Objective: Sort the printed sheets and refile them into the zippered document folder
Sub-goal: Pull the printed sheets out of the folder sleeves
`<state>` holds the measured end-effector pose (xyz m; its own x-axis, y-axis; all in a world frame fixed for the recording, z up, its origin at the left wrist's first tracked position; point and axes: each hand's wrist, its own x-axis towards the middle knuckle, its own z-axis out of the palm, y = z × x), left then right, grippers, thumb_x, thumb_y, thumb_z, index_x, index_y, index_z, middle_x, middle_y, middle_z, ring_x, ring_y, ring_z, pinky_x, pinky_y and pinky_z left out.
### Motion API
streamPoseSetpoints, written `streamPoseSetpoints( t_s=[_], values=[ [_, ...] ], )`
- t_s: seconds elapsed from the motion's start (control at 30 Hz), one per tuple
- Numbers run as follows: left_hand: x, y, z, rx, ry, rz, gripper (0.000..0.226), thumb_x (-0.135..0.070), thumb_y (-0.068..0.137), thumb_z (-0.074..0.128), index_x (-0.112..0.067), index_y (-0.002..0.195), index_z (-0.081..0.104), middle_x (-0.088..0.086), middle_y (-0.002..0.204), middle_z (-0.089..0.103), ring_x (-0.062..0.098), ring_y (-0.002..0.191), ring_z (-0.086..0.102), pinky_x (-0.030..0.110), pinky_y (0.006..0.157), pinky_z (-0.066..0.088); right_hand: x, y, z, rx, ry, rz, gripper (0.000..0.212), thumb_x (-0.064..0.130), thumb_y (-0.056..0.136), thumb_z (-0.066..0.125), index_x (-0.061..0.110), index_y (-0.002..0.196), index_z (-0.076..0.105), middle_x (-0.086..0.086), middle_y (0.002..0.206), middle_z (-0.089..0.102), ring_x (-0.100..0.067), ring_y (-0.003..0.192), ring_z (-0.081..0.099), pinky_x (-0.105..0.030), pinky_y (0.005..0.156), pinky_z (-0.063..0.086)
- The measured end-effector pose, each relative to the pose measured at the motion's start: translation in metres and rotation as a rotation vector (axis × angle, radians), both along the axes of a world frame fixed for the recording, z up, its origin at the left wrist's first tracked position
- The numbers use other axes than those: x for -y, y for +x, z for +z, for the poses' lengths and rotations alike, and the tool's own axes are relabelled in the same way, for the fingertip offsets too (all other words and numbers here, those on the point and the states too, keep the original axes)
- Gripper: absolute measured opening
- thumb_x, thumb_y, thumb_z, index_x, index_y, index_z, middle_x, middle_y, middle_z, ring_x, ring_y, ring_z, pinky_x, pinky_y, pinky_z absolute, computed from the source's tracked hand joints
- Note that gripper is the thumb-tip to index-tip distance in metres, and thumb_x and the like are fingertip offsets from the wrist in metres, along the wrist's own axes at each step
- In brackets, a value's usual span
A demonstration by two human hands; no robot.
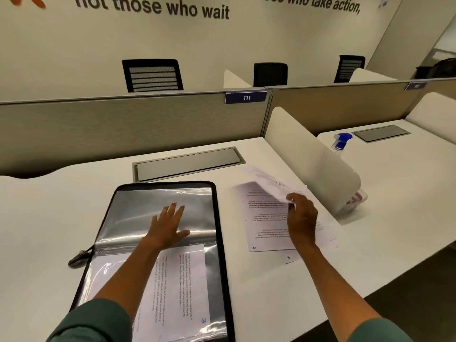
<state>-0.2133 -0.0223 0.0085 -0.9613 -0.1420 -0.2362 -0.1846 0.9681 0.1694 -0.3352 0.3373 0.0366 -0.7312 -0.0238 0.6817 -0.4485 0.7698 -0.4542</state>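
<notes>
label (246, 97) reads "111"; sheet (182, 280) marked "3".

Desk surface (44, 218) white. Document folder (219, 218) black-edged, its plastic sleeves (138, 206) clear with silvery-grey glare. Sheet in the near sleeve (180, 285) white, dark printed lines, blue handwritten "3" at one corner. Loose sheets (266, 223) at right white with dark text, dark handwritten numerals near the bottom edges; lifted sheet (271, 181) white, faint grey print. Sleeves (93, 322) of the garment dark green. Partition (123, 124) beige-grey, label (246, 97) navy with white "111". Cable tray lid (187, 164) pale grey. Spray bottle (341, 141) clear, trigger head blue and white. Chairs (152, 75) black, one with horizontal grey mesh stripes. Wall (74, 45) cream, dark grey lettering.
</notes>
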Motion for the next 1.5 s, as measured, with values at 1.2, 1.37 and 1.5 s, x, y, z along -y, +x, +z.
streamPoseSetpoints(
  t_s=[1.2,1.37,1.5],
  values=[
    [-0.044,0.141,-0.063,0.074,0.102,-0.112,0.126,-0.097,0.058,0.046,-0.042,0.152,-0.016,-0.004,0.153,-0.043,0.021,0.139,-0.043,0.053,0.113,-0.025,0.103,0.130,-0.100,0.561,0.574,0.441,0.080,0.078,0.089,0.021,0.041,0.155,-0.007,0.004,0.163,-0.020,-0.021,0.151,-0.015,-0.052,0.120,-0.006],
    [-0.045,0.139,-0.068,0.057,0.097,-0.085,0.111,-0.095,0.064,0.030,-0.043,0.152,-0.014,-0.002,0.154,-0.041,0.023,0.140,-0.040,0.051,0.114,-0.023,0.109,0.142,-0.098,0.592,0.495,0.520,0.081,0.082,0.085,0.009,0.042,0.154,-0.006,0.006,0.164,-0.018,-0.015,0.149,-0.016,-0.043,0.117,-0.011],
    [-0.047,0.137,-0.064,0.048,0.105,-0.060,0.088,-0.080,0.081,0.035,-0.044,0.153,0.001,-0.001,0.157,-0.033,0.024,0.144,-0.032,0.050,0.116,-0.017,0.107,0.143,-0.100,0.620,0.387,0.575,0.070,0.064,0.095,0.036,0.038,0.155,0.013,0.005,0.166,0.002,-0.011,0.150,0.000,-0.040,0.119,0.002]
  ],
)
